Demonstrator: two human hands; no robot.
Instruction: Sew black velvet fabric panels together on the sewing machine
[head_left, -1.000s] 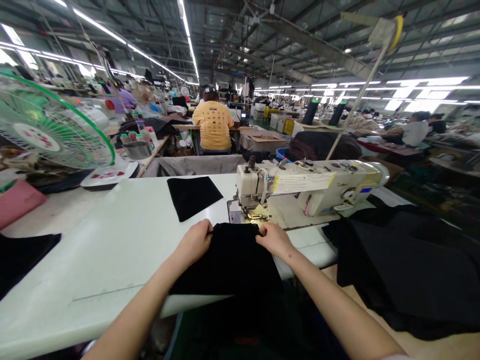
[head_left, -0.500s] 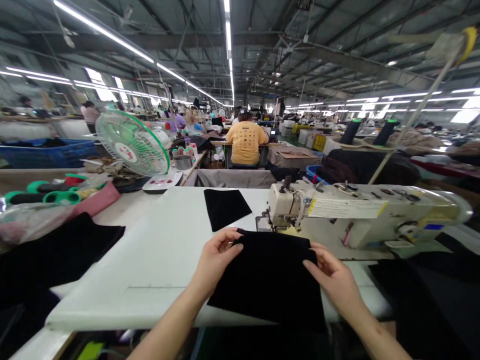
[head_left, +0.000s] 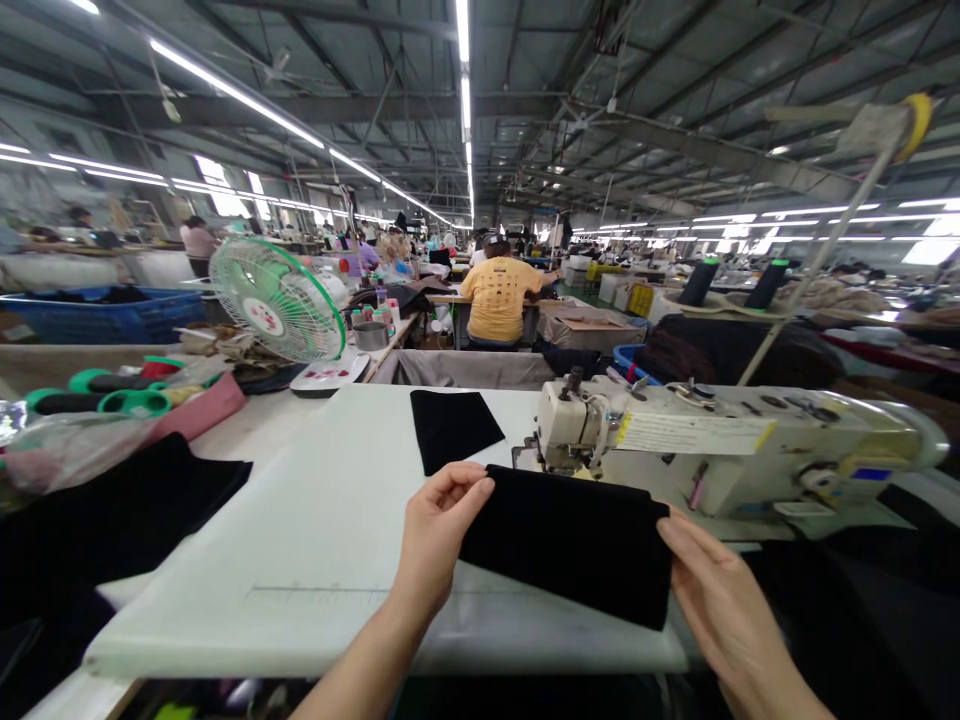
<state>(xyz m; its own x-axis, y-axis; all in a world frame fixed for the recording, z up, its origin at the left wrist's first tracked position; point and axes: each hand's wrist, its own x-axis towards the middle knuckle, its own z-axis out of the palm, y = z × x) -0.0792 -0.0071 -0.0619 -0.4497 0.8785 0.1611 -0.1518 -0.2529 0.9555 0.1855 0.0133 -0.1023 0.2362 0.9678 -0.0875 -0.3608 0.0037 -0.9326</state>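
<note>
Presumably for tautness, a black four-sided cloth panel (head_left: 574, 550) is pinched at upper corners by left hand (head_left: 437, 530) and right hand (head_left: 721, 590).

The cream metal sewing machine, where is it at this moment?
In the head view, the machine stands right of centre on the pale table, beyond the held black cloth and the right hand.

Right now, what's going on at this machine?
A person holds a black fabric panel near its upper corners, in the grip of the left hand and right hand, in front of the industrial sewing machine. A second black panel lies on the white tabletop, left of the machine.
</note>
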